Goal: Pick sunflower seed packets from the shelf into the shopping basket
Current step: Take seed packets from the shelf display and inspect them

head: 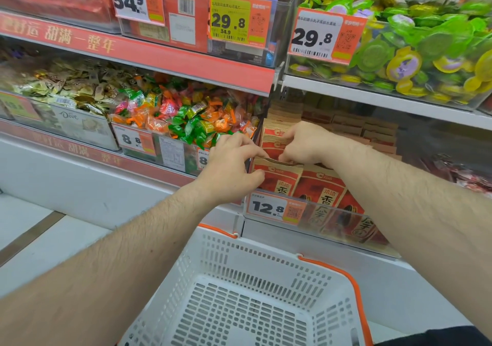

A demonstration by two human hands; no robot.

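Observation:
Red and brown sunflower seed packets stand in rows on the lower shelf behind a clear rail. My left hand grips the front left packet at its left top corner, thumb on its face. My right hand pinches the top edge of the same packet from above, with the packets behind it partly hidden. Below both arms sits the white perforated shopping basket with orange handles, holding nothing that I can see.
A 12.8 price tag hangs on the rail in front of the packets. A bin of colourful wrapped candies lies left of them, and green and yellow sweets fill the shelf above. White floor tiles lie at the left.

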